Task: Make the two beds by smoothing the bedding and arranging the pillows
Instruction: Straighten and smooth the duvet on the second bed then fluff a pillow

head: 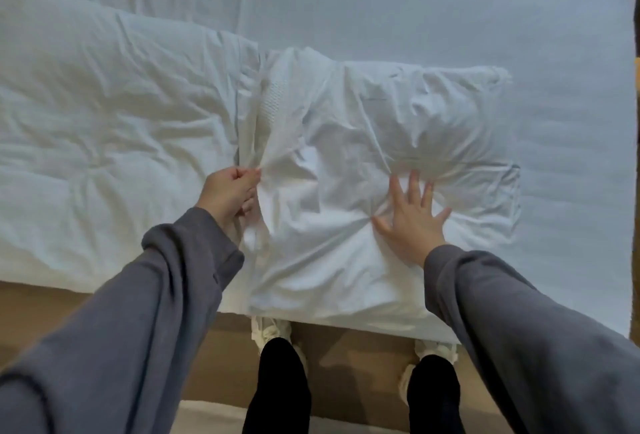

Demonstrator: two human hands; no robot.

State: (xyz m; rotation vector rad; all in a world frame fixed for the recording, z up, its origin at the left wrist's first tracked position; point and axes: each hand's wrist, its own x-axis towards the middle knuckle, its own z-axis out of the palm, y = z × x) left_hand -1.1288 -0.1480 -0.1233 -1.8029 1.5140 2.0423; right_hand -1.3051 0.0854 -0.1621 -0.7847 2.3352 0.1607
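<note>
Head view: we see the left hand (228, 191) pinching the pillowcase (277, 142) opening, right hand (412, 219) spread flat on the pillow (433, 115) at the bed's (415, 0) near edge; duvet (104, 122) touching left, shoes (270, 329) below.

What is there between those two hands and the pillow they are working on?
Nothing visible. The left hand pinches the loose end of the pillow case, and the right hand lies flat and spread directly on the pillow.

pillows (346, 142): white
sheet (450, 11): pale blue-white, plain
sleeves (145, 312): grey
trousers (277, 385): black
shoes (266, 329): cream
floor (41, 302): brown
</note>
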